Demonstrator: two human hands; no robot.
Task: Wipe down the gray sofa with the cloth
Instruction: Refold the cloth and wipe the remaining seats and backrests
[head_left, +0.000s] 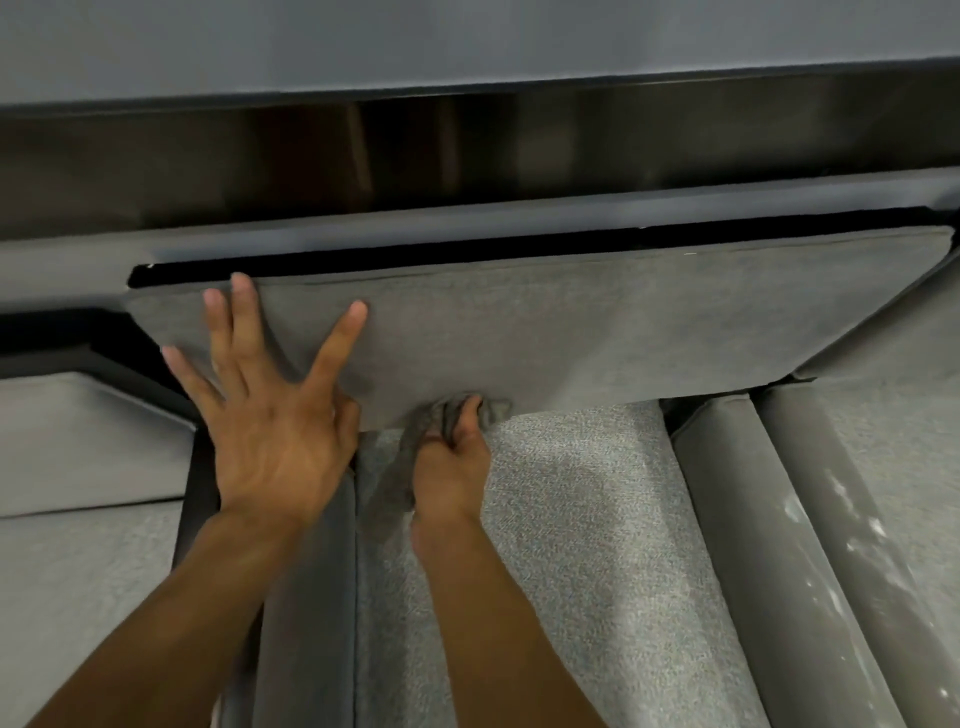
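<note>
The left hand (270, 436) presses flat, fingers (244, 312) spread and released, on the gray sofa's back cushion (571, 322). The right hand (452, 457) clenches the gray cloth (441, 410), bunched where that cushion meets the seat cushion (571, 519).

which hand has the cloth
The right hand, gripping the gray cloth at the back cushion's lower edge; the left hand holds nothing and lies spread flat on that cushion.
</note>
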